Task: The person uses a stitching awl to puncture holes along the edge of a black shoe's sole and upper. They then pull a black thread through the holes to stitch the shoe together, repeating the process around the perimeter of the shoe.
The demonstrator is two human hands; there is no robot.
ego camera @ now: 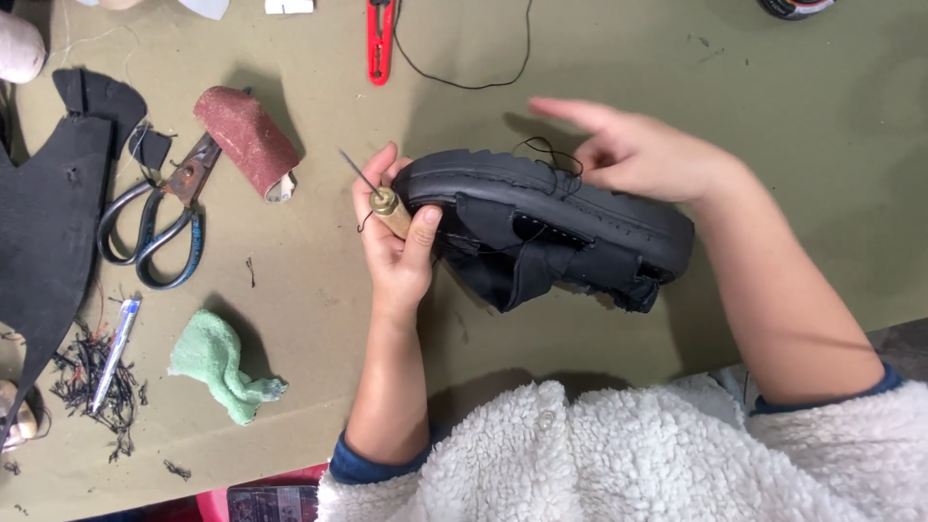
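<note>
Right now the left hand (401, 242) is closed in a narrow grip around a sewing awl (387, 205), its wooden handle tucked under thumb and fingers, its brass collar showing and its thin needle pointing up and to the left, away from the body. That same hand presses against the toe end of a black sandal (551, 227), so the sandal lies just to the right of the grip, touching it. The sandal is turned on its side on the olive bench (773, 116), its thick ridged sole facing away and its straps facing the person; its long axis runs left to right, dipping slightly toward the right end. The right hand (643, 155) rests on the sole's upper edge with fingers spread and the forefinger stretched out leftward, holding a loop of black thread (551, 155) there; how firmly it pinches I cannot tell.
</note>
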